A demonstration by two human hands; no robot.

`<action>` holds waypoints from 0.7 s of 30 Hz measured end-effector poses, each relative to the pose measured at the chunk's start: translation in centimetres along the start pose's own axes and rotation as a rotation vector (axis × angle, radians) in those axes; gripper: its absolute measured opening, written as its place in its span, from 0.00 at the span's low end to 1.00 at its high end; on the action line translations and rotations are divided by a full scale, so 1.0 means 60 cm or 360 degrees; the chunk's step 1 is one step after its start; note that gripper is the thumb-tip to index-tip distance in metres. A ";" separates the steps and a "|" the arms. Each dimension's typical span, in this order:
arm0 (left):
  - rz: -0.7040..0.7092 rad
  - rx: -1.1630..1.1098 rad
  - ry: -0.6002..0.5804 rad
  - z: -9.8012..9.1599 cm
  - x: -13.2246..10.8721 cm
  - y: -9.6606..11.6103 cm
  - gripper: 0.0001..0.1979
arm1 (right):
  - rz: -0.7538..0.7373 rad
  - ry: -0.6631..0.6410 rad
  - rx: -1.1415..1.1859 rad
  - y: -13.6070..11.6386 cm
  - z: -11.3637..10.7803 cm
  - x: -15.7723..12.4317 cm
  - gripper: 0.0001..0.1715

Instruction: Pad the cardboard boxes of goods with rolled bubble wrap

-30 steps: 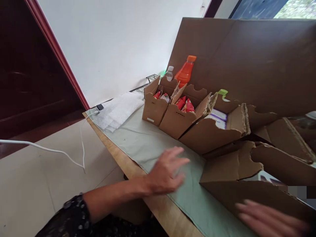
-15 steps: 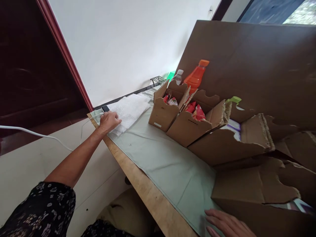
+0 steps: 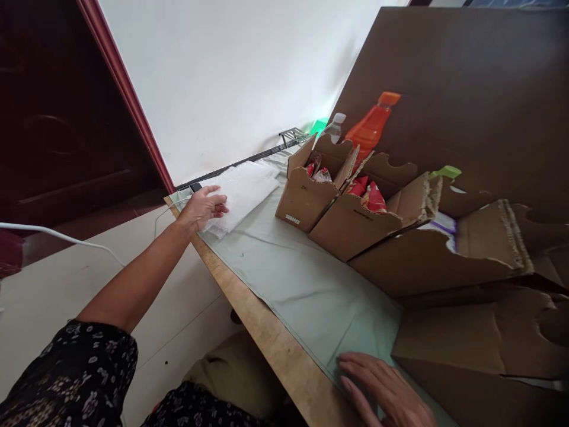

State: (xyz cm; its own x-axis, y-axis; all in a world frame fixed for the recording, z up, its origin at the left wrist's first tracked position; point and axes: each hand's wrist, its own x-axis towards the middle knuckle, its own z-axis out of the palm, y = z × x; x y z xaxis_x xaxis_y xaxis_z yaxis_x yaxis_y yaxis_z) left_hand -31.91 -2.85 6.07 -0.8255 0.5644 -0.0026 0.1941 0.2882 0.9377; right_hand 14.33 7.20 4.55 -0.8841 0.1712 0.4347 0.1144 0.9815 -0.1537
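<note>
My right hand (image 3: 384, 391) lies nearest, flat and open with the fingers spread, palm down on the pale green cloth (image 3: 302, 284) at the near edge of the wooden table (image 3: 271, 350), gripping nothing; just beside its fingertips stands the nearest cardboard box (image 3: 480, 350), its torn flaps standing up, and I cannot tell whether hand and box touch. My patterned sleeve (image 3: 66, 379) fills the low left corner; from it my left arm stretches out over the tiled floor (image 3: 57, 284) to the far left end of the table.

Past my right hand, the cloth runs bare along the table; to its right the boxes stand in a row, each close against the next; the second box (image 3: 440, 261) shows something white and purple inside; the third box (image 3: 355, 222) and the fourth box (image 3: 309, 193) hold red packets (image 3: 373, 198).

Farther out, my left hand (image 3: 202, 207) has closed on the near corner of the bubble wrap (image 3: 242, 190), thumb above and fingers curled round its edge; the sheet lies on the cloth at the table's far left end, well apart from my right hand and just left of the fourth box. A white cable (image 3: 62, 237) trails across the floor toward that corner.

Behind the boxes stand an orange bottle (image 3: 371, 127) and a small clear bottle (image 3: 335, 127), against a tall cardboard sheet (image 3: 466, 95); beyond is the white wall (image 3: 231, 77), with a dark door (image 3: 57, 118) at left.
</note>
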 end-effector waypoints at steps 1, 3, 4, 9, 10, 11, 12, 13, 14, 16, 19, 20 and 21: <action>0.0011 0.0024 -0.0021 0.000 -0.013 -0.008 0.30 | 0.0027 0.0000 0.0043 -0.004 0.009 0.007 0.10; 0.0058 0.0134 -0.0021 -0.005 -0.043 -0.026 0.35 | 0.0054 0.0019 0.0130 -0.011 0.028 0.024 0.09; 0.0094 0.0213 0.0018 -0.011 -0.057 -0.036 0.36 | 0.0058 0.0025 0.0166 -0.013 0.037 0.032 0.09; 0.0320 0.0640 0.0268 -0.061 -0.093 -0.066 0.29 | 0.0055 0.0019 0.0284 -0.013 0.068 0.066 0.09; 0.0365 0.0702 0.0247 -0.068 -0.093 -0.069 0.26 | 0.0062 0.0025 0.0305 -0.012 0.071 0.069 0.09; 0.0405 0.0752 0.0211 -0.072 -0.092 -0.072 0.23 | 0.0071 0.0036 0.0325 -0.011 0.073 0.072 0.09; 0.0436 0.0791 0.0174 -0.074 -0.089 -0.074 0.20 | 0.0087 0.0045 0.0343 -0.010 0.075 0.074 0.09; 0.0457 0.0821 0.0143 -0.074 -0.086 -0.077 0.16 | 0.0105 0.0058 0.0357 -0.010 0.077 0.075 0.09; 0.0467 0.0842 0.0122 -0.073 -0.082 -0.079 0.13 | 0.0123 0.0063 0.0366 -0.011 0.080 0.076 0.09; 0.0467 0.0866 0.0123 -0.071 -0.073 -0.082 0.09 | 0.0144 0.0086 0.0366 -0.012 0.085 0.073 0.08; 0.0451 0.0864 0.0199 -0.080 -0.056 -0.075 0.08 | 0.0148 0.0167 0.0352 -0.014 0.095 0.063 0.09; 0.0442 0.0853 0.0242 -0.086 -0.047 -0.068 0.08 | 0.0148 0.0201 0.0346 -0.015 0.099 0.059 0.09; 0.0432 0.0839 0.0297 -0.093 -0.037 -0.059 0.08 | 0.0149 0.0232 0.0339 -0.015 0.101 0.055 0.09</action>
State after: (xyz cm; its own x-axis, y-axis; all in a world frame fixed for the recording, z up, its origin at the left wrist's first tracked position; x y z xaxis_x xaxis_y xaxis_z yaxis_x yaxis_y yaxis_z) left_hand -33.73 -9.41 4.67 -0.7795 0.5400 0.3175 0.6064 0.5234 0.5987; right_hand 8.52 6.34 0.74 -0.7980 0.2859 0.5305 0.0810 0.9232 -0.3758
